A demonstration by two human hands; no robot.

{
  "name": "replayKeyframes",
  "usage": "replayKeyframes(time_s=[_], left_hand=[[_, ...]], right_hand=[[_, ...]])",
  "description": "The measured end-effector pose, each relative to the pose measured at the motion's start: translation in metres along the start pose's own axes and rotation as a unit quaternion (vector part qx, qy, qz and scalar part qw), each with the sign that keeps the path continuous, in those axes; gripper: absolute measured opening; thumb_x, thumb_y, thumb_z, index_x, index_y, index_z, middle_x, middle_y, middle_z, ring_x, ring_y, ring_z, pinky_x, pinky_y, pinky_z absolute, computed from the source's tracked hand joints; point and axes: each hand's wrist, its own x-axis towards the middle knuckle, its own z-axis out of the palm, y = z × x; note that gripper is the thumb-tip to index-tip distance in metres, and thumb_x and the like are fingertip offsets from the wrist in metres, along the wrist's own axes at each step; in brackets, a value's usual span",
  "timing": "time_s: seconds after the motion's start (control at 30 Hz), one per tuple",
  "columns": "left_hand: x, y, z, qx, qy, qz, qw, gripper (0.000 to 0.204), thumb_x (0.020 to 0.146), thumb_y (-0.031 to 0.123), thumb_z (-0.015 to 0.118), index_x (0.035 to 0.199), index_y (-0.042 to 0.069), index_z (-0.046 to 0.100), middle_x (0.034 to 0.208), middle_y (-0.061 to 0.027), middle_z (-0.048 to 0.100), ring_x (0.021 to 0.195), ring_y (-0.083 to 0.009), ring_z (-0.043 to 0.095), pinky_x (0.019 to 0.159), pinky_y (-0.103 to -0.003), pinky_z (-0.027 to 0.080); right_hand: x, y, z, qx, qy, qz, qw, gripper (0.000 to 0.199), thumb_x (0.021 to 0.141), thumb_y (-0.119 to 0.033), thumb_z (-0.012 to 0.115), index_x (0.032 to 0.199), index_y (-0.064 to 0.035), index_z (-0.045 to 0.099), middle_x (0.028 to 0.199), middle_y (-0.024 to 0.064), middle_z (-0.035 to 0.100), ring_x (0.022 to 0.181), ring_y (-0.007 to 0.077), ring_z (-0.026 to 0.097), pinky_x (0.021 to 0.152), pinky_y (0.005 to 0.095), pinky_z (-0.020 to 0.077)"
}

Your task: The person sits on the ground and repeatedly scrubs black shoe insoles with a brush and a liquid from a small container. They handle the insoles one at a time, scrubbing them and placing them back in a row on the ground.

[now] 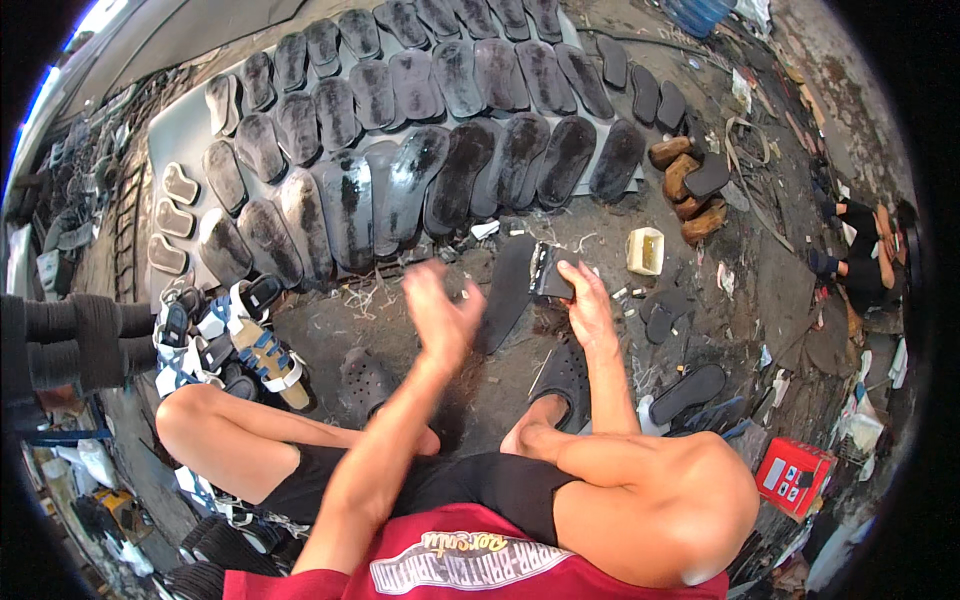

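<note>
My left hand (440,320) is raised left of a long black shoe sole (508,290); its fingers are apart and blurred by motion, and I make out nothing held in them. With thumb on top, my right hand (592,308) grips a small dark flat piece (553,278) with a pale, shiny left edge. That piece is beside the sole's right edge; whether they touch, I cannot tell. Beyond both hands lie rows of dark soles (400,190), several with a wet gloss. An off-white tub (645,251) with yellowish contents stands right of my right hand.
A grey sheet (185,130) lies under the sole rows. Brown shoe lasts (690,190) are stacked at the right. Strapped sandals (262,345) pile up at the left. A red box (795,478) sits by my right knee. Another person (868,245) is at the far right.
</note>
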Motion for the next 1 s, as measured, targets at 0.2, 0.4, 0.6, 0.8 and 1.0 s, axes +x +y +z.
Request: replayKeyframes(time_s=[0.2,0.4,0.6,0.8,1.0], left_hand=[[-0.112,0.021,0.008,0.050,-0.236,-0.050,0.969,0.100,0.076,0.018,0.094,0.159,0.000,0.041,0.148,-0.0228,0.049,0.135,-0.0428,0.049,0.112,-0.052,0.044],[-0.100,0.016,-0.004,0.003,-0.265,-0.101,0.959,0.100,0.075,0.010,0.087,0.165,0.009,0.041,0.136,-0.0266,0.050,0.126,-0.0443,0.051,0.109,-0.053,0.046],[-0.124,0.022,-0.014,0.034,-0.264,-0.084,0.960,0.094,0.078,0.017,0.083,0.165,0.019,0.048,0.128,-0.0277,0.049,0.117,-0.0432,0.051,0.103,-0.053,0.046],[-0.135,0.018,-0.007,0.014,-0.295,-0.094,0.951,0.095,0.080,0.020,0.085,0.165,0.011,0.044,0.129,-0.0282,0.049,0.118,-0.0425,0.052,0.098,-0.052,0.047],[-0.134,0.022,-0.006,0.030,-0.289,-0.080,0.953,0.094,0.081,0.020,0.084,0.166,0.011,0.044,0.132,-0.0289,0.049,0.120,-0.0436,0.052,0.099,-0.052,0.047]], right_hand=[[0.004,0.025,-0.006,-0.081,0.003,-0.056,0.995,0.039,0.103,-0.025,0.076,0.134,-0.0034,0.069,0.117,0.0004,0.074,0.098,0.0092,0.068,0.087,0.0254,0.0530],[0.010,0.050,-0.005,-0.160,0.033,-0.101,0.981,0.034,0.102,-0.027,0.078,0.127,-0.0046,0.074,0.113,-0.0015,0.077,0.097,0.0052,0.066,0.083,0.0244,0.0514],[0.012,0.066,0.017,-0.336,0.052,-0.185,0.922,0.037,0.098,-0.029,0.079,0.110,0.0056,0.074,0.089,0.0168,0.079,0.081,0.0163,0.071,0.074,0.0360,0.0563],[0.012,0.071,0.035,-0.503,0.107,-0.232,0.826,0.039,0.098,-0.023,0.075,0.117,0.0105,0.072,0.098,0.0317,0.076,0.091,0.0451,0.077,0.079,0.0487,0.0586],[0.045,0.067,0.040,-0.558,0.071,-0.318,0.763,0.029,0.098,-0.019,0.071,0.116,0.0045,0.073,0.105,0.0269,0.077,0.099,0.0468,0.073,0.090,0.0551,0.0552]])
